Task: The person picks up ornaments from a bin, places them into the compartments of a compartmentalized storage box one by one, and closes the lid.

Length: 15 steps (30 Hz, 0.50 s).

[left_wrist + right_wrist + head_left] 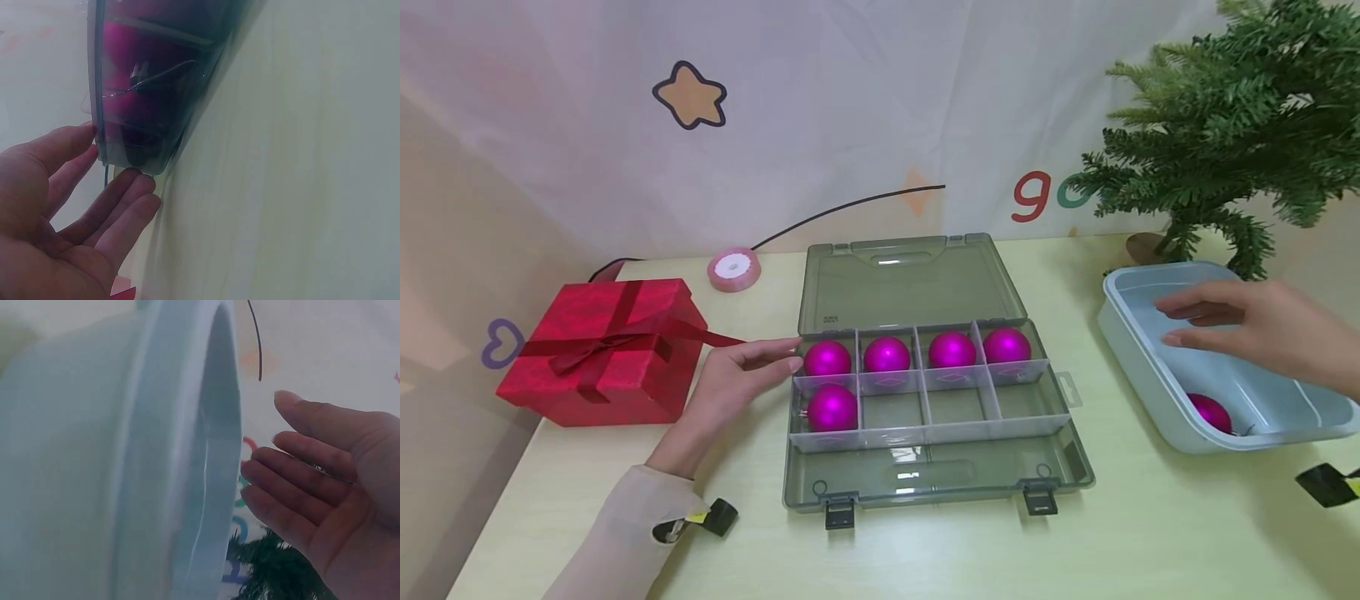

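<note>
A green see-through compartment box [940, 487] lies on the table with its lid [910, 287] laid back. Every back-row compartment has a shiny magenta Christmas ball [887, 356], and one more ball [832, 408] sits in the front-left compartment. My left hand [737, 379] touches the box's back left corner with fingers fairly straight; in the left wrist view the thumb [65, 147] meets the rim. Over the light blue basin [1138, 375] hovers my right hand [1247, 321], holding nothing, its fingers loosely bent. One magenta ball [1210, 412] lies inside the basin.
Left of the box stands a red gift box [610, 354] with a dark red ribbon. A pink ribbon roll [733, 269] lies behind it. A small artificial Christmas tree [1240, 125] rises behind the basin, in front of a printed cloth backdrop [850, 100].
</note>
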### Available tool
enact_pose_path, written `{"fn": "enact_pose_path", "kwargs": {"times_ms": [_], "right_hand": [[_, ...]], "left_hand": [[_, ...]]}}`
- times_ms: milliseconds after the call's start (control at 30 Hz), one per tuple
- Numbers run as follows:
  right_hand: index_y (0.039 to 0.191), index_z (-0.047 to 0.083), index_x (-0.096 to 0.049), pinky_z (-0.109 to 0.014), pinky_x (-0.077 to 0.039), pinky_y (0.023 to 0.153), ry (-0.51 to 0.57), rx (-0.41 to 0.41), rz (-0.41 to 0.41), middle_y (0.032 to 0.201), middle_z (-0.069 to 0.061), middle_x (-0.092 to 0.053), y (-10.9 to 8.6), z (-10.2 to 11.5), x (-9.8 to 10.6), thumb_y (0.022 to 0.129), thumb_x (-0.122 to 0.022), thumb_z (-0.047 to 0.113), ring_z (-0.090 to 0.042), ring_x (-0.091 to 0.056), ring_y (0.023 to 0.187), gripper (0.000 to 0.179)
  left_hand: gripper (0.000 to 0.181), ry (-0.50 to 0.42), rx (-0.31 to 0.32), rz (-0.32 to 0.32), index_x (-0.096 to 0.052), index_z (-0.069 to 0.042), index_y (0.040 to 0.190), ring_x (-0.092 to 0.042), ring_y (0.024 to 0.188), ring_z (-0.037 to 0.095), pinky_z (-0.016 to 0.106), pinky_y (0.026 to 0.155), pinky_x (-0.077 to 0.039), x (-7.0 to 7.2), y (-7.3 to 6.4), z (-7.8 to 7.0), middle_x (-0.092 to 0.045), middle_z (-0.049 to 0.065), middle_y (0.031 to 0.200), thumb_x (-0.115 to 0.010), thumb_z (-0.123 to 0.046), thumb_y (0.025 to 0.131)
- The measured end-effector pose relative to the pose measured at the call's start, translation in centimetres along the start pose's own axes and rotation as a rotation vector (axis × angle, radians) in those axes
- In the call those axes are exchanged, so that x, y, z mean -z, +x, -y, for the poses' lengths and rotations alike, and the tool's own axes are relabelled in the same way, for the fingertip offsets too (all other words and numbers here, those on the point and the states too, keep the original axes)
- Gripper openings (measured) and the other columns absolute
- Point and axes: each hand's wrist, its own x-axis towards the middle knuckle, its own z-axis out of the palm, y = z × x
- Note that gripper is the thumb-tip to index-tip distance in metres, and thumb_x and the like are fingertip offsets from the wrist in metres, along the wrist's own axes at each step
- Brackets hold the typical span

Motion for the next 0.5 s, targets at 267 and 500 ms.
{"fn": "enact_pose_path", "kwargs": {"times_ms": [267,500], "right_hand": [[0.127,0.000,-0.074,-0.010,-0.050,0.068,0.092,-0.056,0.067,0.116,-0.019,-0.076,-1.6,-2.9,-0.5,0.090,-0.088,0.020,0.014,-0.064,0.086,0.044],[0.133,0.000,-0.070,-0.018,-0.055,0.074,0.145,-0.123,0.186,0.125,-0.021,-0.073,-2.5,-4.1,-0.8,0.096,-0.082,0.020,0.012,-0.064,0.091,0.044]], "left_hand": [[0.045,-0.007,0.005,0.004,-0.075,-0.019,0.137,-0.061,0.128,0.027,0.044,0.101,-0.052,-0.1,0.1,0.2,-0.073,0.002,0.133,-0.082,-0.036,0.096],[0.044,-0.017,0.006,0.002,-0.076,-0.020,0.135,-0.058,0.132,0.025,0.047,0.103,-0.051,-0.1,0.2,0.3,-0.073,0.000,0.132,-0.082,-0.037,0.096]]}}
